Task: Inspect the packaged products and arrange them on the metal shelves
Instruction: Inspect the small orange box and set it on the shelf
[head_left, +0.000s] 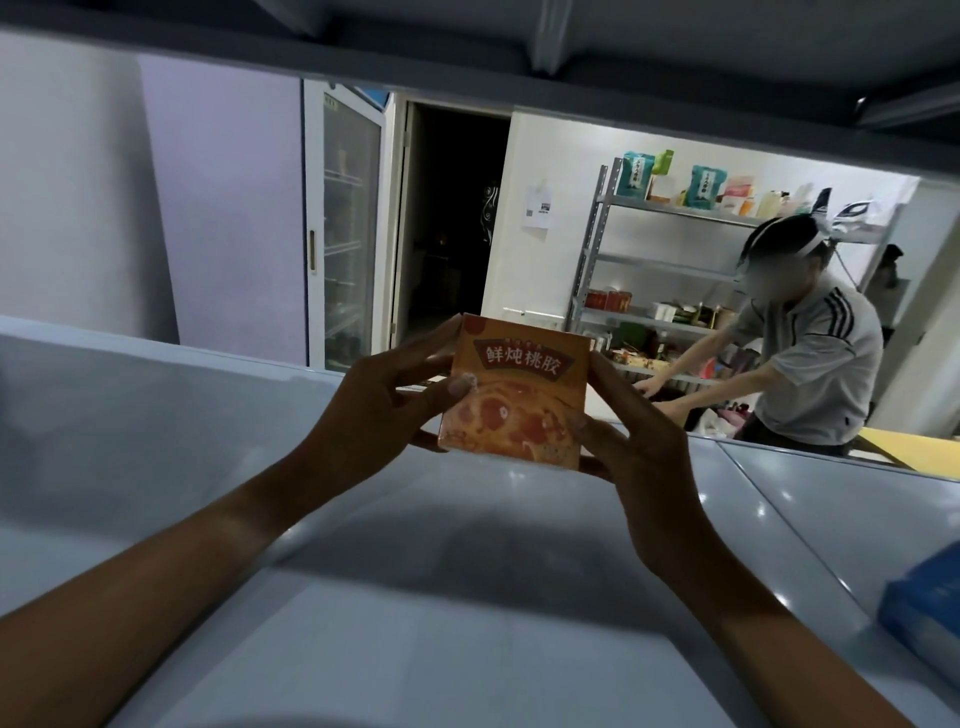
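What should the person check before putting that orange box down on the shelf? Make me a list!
1. Both hands hold the box: ok. The left hand and right hand pinch the orange box by its side edges.
2. Front label faces the person for reading: ok.
3. Box looks undamaged: front ok; back cannot tell, it is hidden.
4. Free room on the metal shelf under the hands: ok, bare grey surface there.
5. Blue package at the right edge stays out of the way: ok, it lies apart from the box.
6. Shelf above leaves headroom: cannot tell.
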